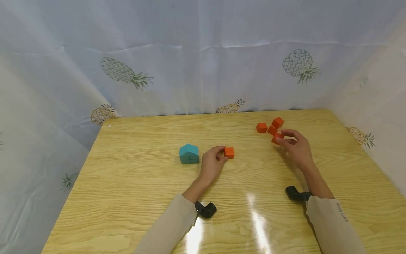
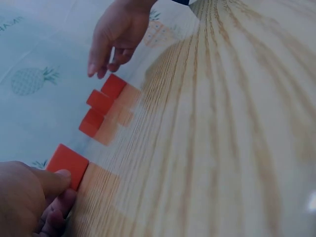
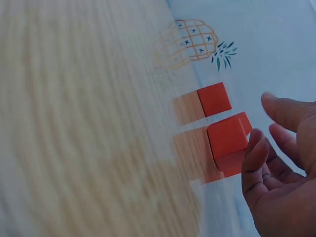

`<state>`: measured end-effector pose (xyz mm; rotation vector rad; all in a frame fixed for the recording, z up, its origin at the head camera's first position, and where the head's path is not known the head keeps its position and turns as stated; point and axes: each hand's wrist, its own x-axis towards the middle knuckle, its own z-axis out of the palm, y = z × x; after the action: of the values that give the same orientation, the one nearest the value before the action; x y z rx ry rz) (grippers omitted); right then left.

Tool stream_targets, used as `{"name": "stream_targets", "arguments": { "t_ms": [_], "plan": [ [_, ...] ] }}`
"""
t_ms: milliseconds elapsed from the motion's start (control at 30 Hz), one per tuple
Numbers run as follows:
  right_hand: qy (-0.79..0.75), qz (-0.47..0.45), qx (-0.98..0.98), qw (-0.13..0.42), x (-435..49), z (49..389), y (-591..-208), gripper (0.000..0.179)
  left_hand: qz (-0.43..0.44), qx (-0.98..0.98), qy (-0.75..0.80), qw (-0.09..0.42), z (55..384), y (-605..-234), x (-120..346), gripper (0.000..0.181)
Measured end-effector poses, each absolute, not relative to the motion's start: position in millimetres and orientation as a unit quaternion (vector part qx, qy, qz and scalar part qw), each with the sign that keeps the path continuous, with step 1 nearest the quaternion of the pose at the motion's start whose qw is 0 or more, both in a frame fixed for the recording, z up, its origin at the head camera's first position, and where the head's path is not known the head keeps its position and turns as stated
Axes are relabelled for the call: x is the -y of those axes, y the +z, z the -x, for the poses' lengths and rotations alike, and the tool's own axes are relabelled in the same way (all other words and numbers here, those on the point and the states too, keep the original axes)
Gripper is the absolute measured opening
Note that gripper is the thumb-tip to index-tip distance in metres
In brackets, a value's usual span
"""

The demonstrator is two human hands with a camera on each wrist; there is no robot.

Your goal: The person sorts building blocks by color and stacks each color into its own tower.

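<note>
My left hand (image 1: 211,164) holds a red cube (image 1: 229,153) that sits on the table, its thumb and a finger at the cube's sides. In the left wrist view, a fingertip presses the face of that cube (image 2: 68,164). To the right, my right hand (image 1: 298,148) is beside the nearest red cube (image 1: 278,138) of a small cluster. Its fingers are parted and loosely bent, and the right wrist view shows a gap between thumb and fingers, with the cube (image 3: 227,138) just past the fingertips. Other red cubes (image 1: 262,127) lie close behind.
Left of my left hand stands a teal house-shaped block stack (image 1: 189,154) with seams on its front. The wooden table (image 1: 136,197) ends at a white curtain (image 1: 190,77) printed with pineapples. Each wrist carries a black camera mount (image 1: 206,210).
</note>
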<state>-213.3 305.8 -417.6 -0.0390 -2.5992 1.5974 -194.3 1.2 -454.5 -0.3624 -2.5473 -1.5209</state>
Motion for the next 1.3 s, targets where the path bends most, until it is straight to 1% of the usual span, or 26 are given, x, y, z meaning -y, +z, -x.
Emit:
{"name": "stream_targets", "arguments": {
  "t_ms": [233,500,633,733,933,1300],
  "plan": [
    [0.536,0.031,0.843,0.035,-314,215,-425,0.058,0.121,0.849,-0.509,0.078,193,-453,0,0.037],
    [0.529,0.045,0.846,0.049,-320,216,-429,0.061,0.122,0.848,-0.51,0.078,193,-452,0,0.037],
    [0.518,0.049,0.853,0.037,-324,217,-430,0.064,0.124,0.847,-0.511,0.077,194,-452,0,0.037],
    [0.508,0.056,0.859,0.029,-326,217,-431,0.062,0.127,0.847,-0.51,0.079,194,-452,0,0.037],
    [0.494,0.056,0.867,0.032,-326,219,-432,0.057,0.132,0.845,-0.51,0.086,194,-452,1,0.037],
    [0.486,0.051,0.872,0.027,-328,218,-434,0.058,0.13,0.848,-0.507,0.082,195,-454,0,0.037]
  ]
}}
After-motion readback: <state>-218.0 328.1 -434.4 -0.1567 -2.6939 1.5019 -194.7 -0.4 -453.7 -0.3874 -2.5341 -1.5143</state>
